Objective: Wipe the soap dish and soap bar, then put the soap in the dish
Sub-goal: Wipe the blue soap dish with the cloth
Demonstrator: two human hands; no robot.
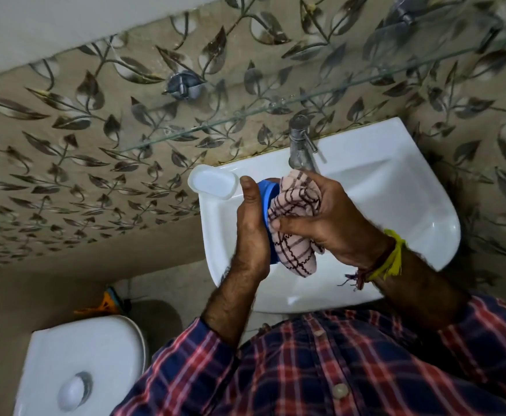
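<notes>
A blue soap dish [265, 200] stands on edge over the white sink [402, 205], gripped by my left hand [251, 232] from its left side; only its blue rim shows. My right hand [324, 217] clutches a pink checked cloth [298, 256] and presses it against the dish's open side. A white oval plastic piece [212, 181], a tray or a lid, lies on the sink's back left corner, just left of my left thumb. No soap bar shows in view.
A steel tap [301, 145] rises at the back of the sink, close behind the cloth. A glass shelf [245, 115] runs along the leaf-patterned wall above it. A white toilet cistern [80, 364] is at lower left.
</notes>
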